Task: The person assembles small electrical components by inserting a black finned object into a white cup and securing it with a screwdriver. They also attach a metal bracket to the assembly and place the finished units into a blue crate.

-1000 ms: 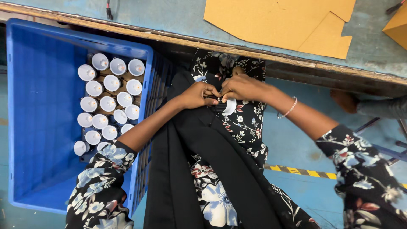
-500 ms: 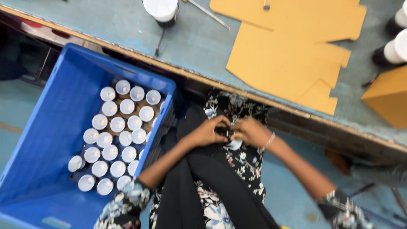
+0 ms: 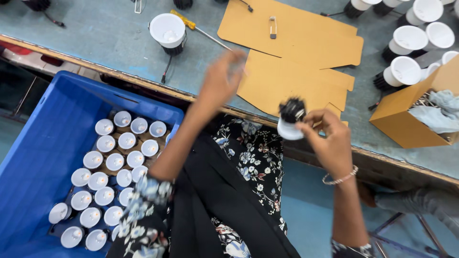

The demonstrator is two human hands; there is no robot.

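Right hand (image 3: 330, 143) at centre frame, fingers pinched around a small white-rimmed, black-finned round lamp fitting (image 3: 290, 119); left hand (image 3: 221, 79) above, blurred, grip unclear.

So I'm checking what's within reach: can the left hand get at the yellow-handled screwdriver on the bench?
Probably yes. The left hand is raised over the bench just below the screwdriver, with nothing lying between them; it looks empty, though blurred.

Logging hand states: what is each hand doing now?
Left hand: raised over the bench, blurred; grip cannot be told.
Right hand: closed on a small black-and-white round lamp.
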